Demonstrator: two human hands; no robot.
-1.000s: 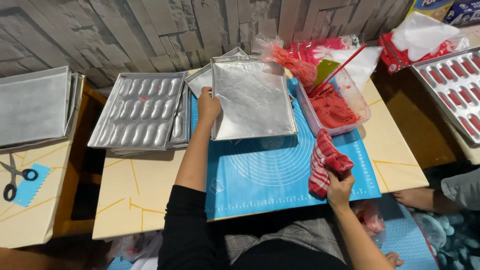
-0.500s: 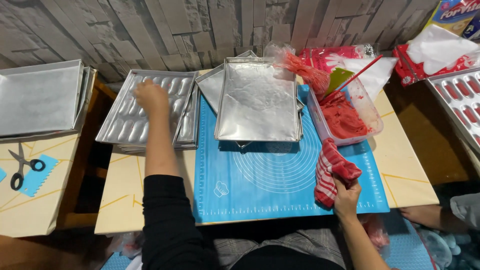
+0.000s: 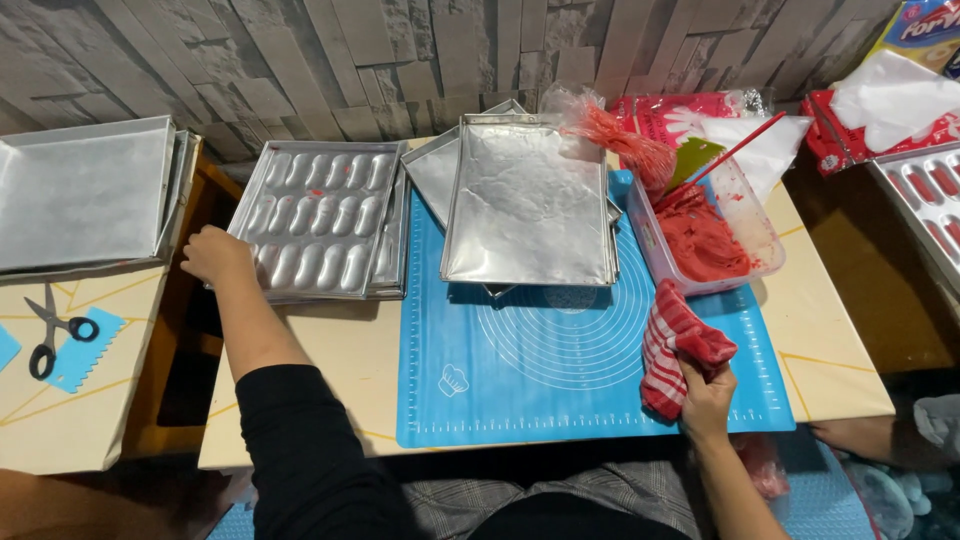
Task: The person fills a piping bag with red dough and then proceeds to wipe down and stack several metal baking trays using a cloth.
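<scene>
One pair of scissors [image 3: 48,331], one blue scraper [image 3: 85,350], one blue mat [image 3: 560,370], one striped cloth [image 3: 678,345], one plastic tub [image 3: 705,235]

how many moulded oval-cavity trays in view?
2 clearly: one mould tray under the left hand, one at the right edge, cut off. More may be stacked beneath the first.

The left hand [image 3: 215,255] covers the near left corner of the mould tray [image 3: 318,217], so its grip on the rim cannot be made out, and the trays stacked under that one show only their edges. The right hand [image 3: 706,395] hides the near end of the striped cloth [image 3: 678,345], and a flat tray [image 3: 527,205] conceals most of the trays beneath it. At the right edge a second mould tray [image 3: 925,205] is cut off, as is the flat tray stack [image 3: 85,190] far left.
</scene>
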